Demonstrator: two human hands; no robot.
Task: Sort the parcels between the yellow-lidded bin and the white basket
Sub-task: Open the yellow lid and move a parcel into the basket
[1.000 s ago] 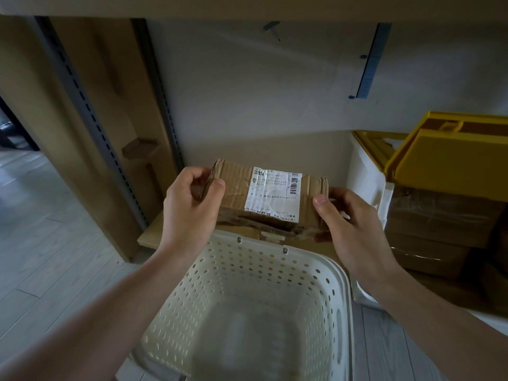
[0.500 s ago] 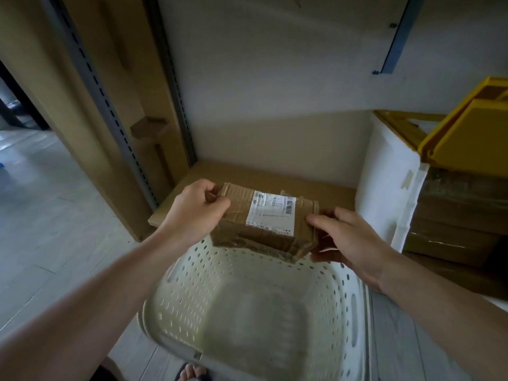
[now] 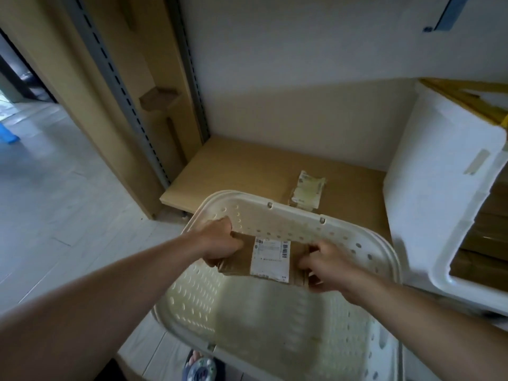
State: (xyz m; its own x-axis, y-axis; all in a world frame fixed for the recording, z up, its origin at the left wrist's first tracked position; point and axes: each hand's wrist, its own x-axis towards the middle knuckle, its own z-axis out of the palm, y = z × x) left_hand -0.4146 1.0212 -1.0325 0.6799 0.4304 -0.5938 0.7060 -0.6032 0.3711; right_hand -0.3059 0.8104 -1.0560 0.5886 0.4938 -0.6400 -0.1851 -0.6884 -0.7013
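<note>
You gripped the parcel (image 3: 270, 258) with your left hand (image 3: 220, 243) and right hand (image 3: 323, 266), lowering it inside the basket (image 3: 297, 213) near its 12 o'clock wall; next, let go.

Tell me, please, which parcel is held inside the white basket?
The brown parcel with the label, gripped by both hands; the small pale one lies untouched on the shelf behind.

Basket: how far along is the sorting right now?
Done: nothing lies in the basket yet; its floor looks bare. In hand: the left hand and right hand grip a labelled parcel at its ends, down inside the basket near the far wall, not released. Left: brown parcels fill the bin, and a small packet lies on the shelf.
</note>
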